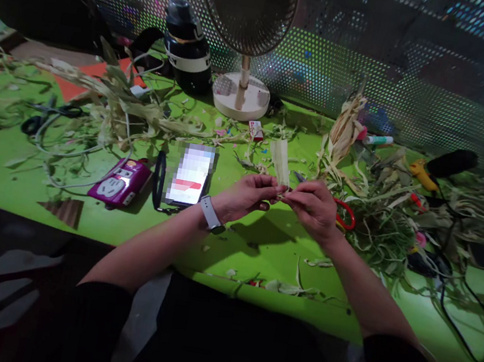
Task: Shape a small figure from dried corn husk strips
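Note:
A pale strip of corn husk (280, 161) stands up between my hands over the green table. My left hand (251, 197) pinches its lower end with thumb and fingers. From the other side my right hand (313, 208) is closed, its fingertips meeting the same lower end close to the left ones. What exactly lies between the fingertips is too small to make out. Red-handled scissors (346, 215) lie just beyond my right wrist, partly hidden by it. A phone (190, 175) with a lit screen lies left of my left hand.
A fan (240, 96) and a dark bottle (190, 53) stand at the back. Dried husks (135, 109) lie at left, with a purple power strip (121, 183) and its cable nearer. Green scraps (384, 240) and a yellow-handled tool (423, 174) are at right.

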`<move>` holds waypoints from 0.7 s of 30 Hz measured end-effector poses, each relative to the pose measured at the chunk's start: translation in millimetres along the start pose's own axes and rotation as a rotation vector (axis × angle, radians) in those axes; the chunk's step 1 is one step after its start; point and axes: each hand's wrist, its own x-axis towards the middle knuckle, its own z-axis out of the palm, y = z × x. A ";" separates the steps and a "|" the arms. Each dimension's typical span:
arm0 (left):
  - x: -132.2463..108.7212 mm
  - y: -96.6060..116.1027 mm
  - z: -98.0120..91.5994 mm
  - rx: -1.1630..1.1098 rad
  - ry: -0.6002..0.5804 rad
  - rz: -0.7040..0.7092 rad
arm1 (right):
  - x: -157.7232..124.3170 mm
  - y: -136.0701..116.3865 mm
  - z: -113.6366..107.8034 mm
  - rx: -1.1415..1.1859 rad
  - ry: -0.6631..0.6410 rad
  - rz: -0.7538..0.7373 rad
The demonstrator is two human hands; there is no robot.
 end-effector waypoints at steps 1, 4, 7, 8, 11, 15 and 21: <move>0.0 -0.4 0.4 0.028 0.014 0.003 | -0.4 -0.4 0.1 -0.018 0.022 -0.013; -0.2 -1.1 0.0 0.115 0.020 -0.018 | -0.9 -0.8 -1.1 -0.075 0.067 -0.065; -0.6 -0.7 -1.7 0.122 -0.001 -0.019 | -1.8 -0.4 -3.5 -0.111 0.059 -0.134; -0.7 -0.6 -2.0 0.115 -0.007 -0.004 | -2.3 -0.2 -3.9 -0.122 0.051 -0.148; -1.4 -0.9 -1.0 0.112 -0.006 0.059 | -4.6 -0.3 -2.3 -0.171 0.054 -0.155; -2.2 -3.7 2.1 0.131 0.008 0.170 | -6.7 -2.5 5.2 -0.181 0.157 -0.064; -2.8 -6.7 1.9 0.126 -0.017 0.244 | -6.3 -6.9 12.3 -0.132 0.181 0.129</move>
